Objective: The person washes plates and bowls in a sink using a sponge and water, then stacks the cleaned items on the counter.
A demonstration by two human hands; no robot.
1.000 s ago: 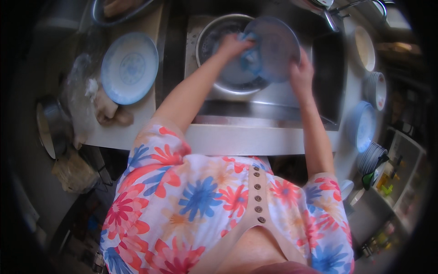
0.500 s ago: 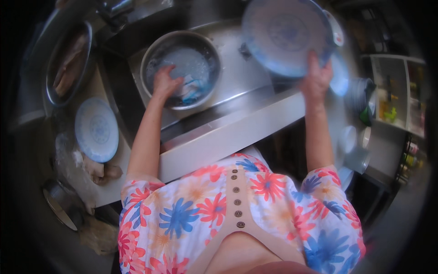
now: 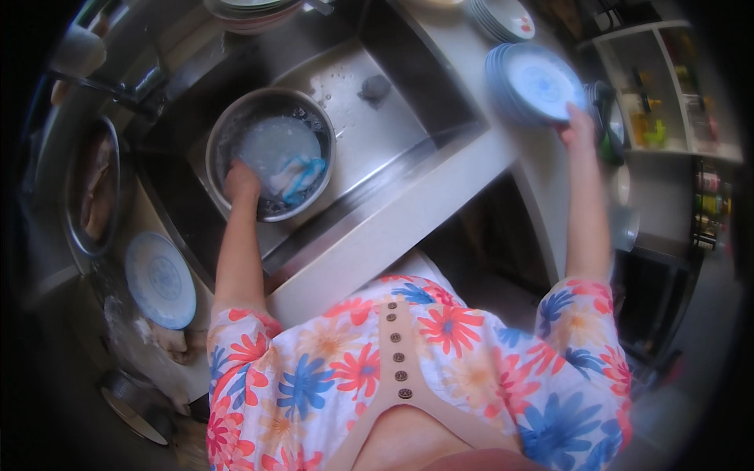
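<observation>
My right hand grips the near edge of a blue-and-white patterned plate. That plate lies on top of a stack of similar plates on the right counter. My left hand is down inside a round metal basin at its left side. Its fingers are mostly hidden in the cloudy water, so I cannot tell whether they hold anything. Beside that hand, in the basin, floats a blue-and-white cloth. A pale round patch shows in the water, either suds or a sunken dish.
The basin stands in a steel sink with a dark lump near the drain area. Another patterned plate lies on the left counter, below an oval metal dish. More plates stand at the far right, near a shelf.
My right hand has carried the plate from above the sink's right side onto the stack. My left hand has lowered into the water by the basin's left rim. The view has swung right.
</observation>
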